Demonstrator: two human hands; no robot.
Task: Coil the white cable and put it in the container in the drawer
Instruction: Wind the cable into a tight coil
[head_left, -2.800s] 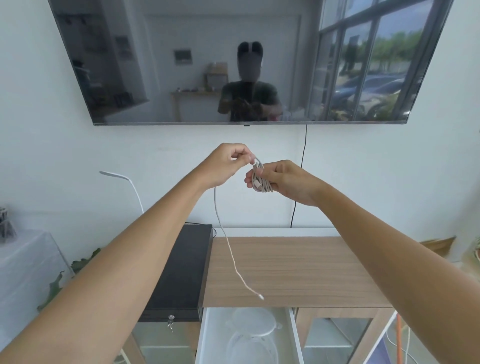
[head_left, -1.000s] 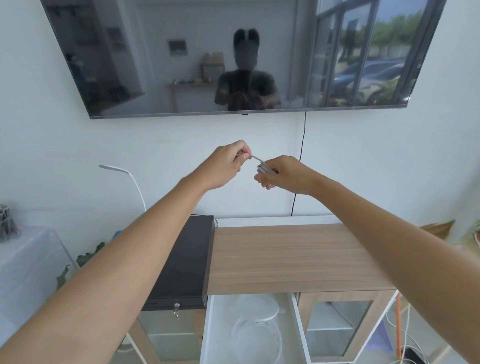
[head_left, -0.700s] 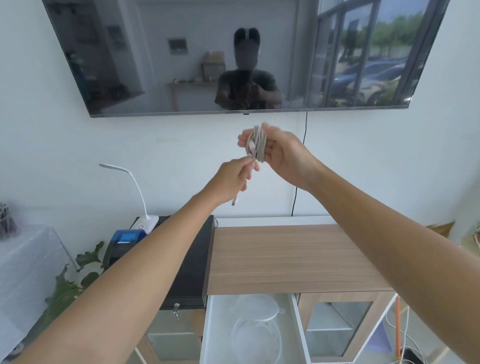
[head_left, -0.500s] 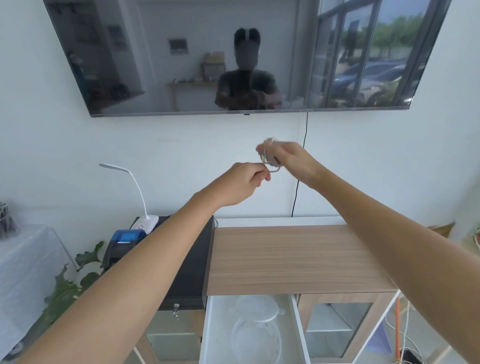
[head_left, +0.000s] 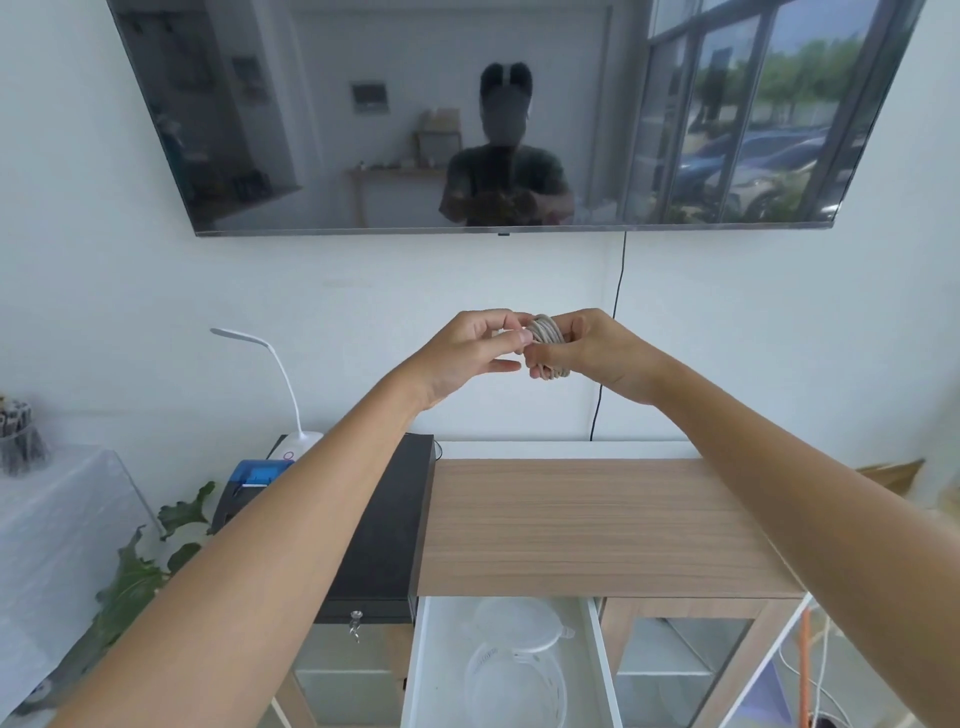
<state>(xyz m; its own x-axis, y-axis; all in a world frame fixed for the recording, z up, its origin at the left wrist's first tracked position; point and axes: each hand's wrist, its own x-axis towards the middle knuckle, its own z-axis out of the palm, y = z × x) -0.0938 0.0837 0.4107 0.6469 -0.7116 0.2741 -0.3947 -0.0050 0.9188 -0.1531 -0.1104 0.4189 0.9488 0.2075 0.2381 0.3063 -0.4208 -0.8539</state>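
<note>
At frame centre the loose tail is gone: right hand (head_left: 587, 353) grips the coiled cable (head_left: 546, 332), left hand (head_left: 467, 353) pinching its end, ready for the drawer (head_left: 605, 670).

Cable (head_left: 546, 332): white, greyish in shade. Desk (head_left: 587, 525): light brown, horizontal wood grain. Drawer (head_left: 418, 670): white walls. Container (head_left: 514, 680): clear, whitish lid. Box (head_left: 387, 540) beside desk: black. Lamp (head_left: 283, 374): white. Printer (head_left: 254, 478): blue top, dark body. Plant (head_left: 140, 566): green leaves. Wall (head_left: 156, 322): plain white. Wall cord (head_left: 608, 364): black.
</note>
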